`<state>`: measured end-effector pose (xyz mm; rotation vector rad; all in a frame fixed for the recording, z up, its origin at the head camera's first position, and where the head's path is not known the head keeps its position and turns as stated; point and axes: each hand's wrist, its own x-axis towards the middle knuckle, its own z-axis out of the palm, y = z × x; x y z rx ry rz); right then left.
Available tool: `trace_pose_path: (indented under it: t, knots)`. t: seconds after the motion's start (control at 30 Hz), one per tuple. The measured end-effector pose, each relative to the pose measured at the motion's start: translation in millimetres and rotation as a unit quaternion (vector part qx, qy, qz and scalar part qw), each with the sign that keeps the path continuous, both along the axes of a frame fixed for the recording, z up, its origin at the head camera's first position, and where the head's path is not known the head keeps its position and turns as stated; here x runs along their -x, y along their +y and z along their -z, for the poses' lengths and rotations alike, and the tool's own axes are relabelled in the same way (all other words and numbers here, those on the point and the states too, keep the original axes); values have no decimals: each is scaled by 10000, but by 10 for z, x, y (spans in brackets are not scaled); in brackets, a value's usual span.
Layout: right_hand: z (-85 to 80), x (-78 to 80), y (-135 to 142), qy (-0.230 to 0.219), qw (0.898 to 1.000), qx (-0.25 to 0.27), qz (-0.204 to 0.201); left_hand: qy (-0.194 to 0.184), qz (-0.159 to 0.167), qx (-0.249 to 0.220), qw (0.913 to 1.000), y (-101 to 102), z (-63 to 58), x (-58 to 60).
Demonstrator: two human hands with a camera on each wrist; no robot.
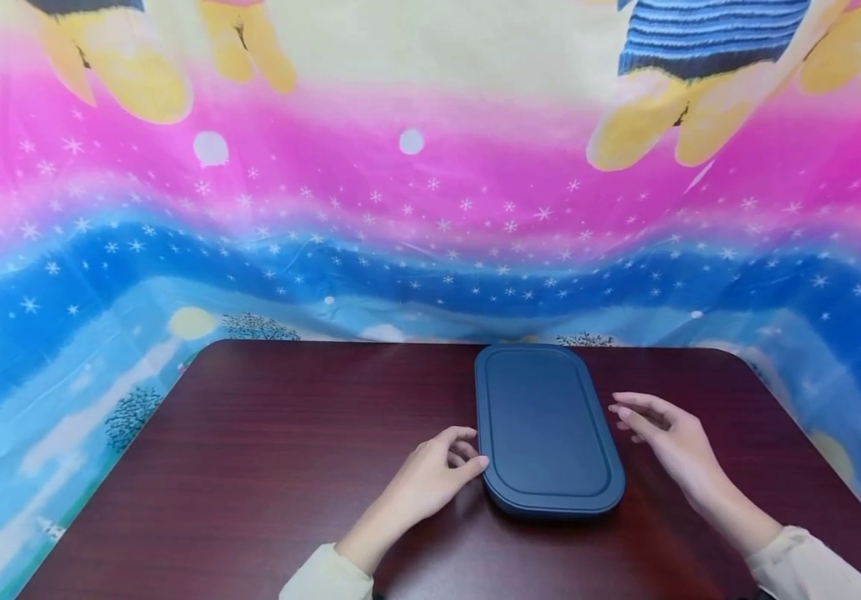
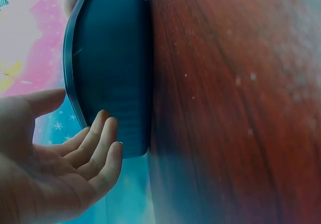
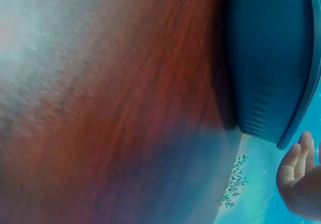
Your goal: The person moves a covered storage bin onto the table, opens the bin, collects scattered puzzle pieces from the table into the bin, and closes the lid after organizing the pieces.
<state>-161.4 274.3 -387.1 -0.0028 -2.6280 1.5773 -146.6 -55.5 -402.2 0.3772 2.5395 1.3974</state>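
A dark blue lidded box [image 1: 546, 425] with rounded corners stands on the table, its lid on and its long side running away from me. At its left side is my left hand [image 1: 430, 471], the thumb tip at the lid's rim and the other fingers loosely bent. In the left wrist view the left hand's [image 2: 65, 169] fingers lie by the side wall of the box [image 2: 113, 68]; whether they touch it I cannot tell. My right hand [image 1: 670, 437] hovers off the right side, a small gap from the box, fingers loosely bent and holding nothing. The box's contents are hidden.
The dark red-brown wooden table [image 1: 287, 433] has rounded far corners, and the box reaches close to its far edge. Behind and beside the table hangs a colourful printed cloth [image 1: 370, 208] in pink and blue with snowflakes.
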Motion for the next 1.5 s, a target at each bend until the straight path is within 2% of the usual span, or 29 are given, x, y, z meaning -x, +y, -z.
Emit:
trace_pose_path:
  t: [0.3, 0.43, 0.7, 1.03, 1.23, 1.5]
  knots:
    - [81, -139, -7, -592, 9982, -33, 66, -195, -92, -128, 9997, 34, 38, -7]
    - [136, -199, -22, -768, 9970, 123, -23, -263, -96, -156, 9995, 44, 45, -10]
    - [168, -257, -69, -1473, 9878, 494, -87, -409, -70, -179, 9990, 66, 42, -12]
    - [201, -284, -116, -1375, 9849, 1017, -269, -494, -16, -505, 9975, 68, 36, -23]
    - [178, -288, -104, -1431, 9846, 950, -339, -551, -56, -512, 9971, 79, 36, -25]
    - [150, -270, -107, -1468, 9880, 435, -192, -598, -67, -660, 9960, 77, 54, 11]
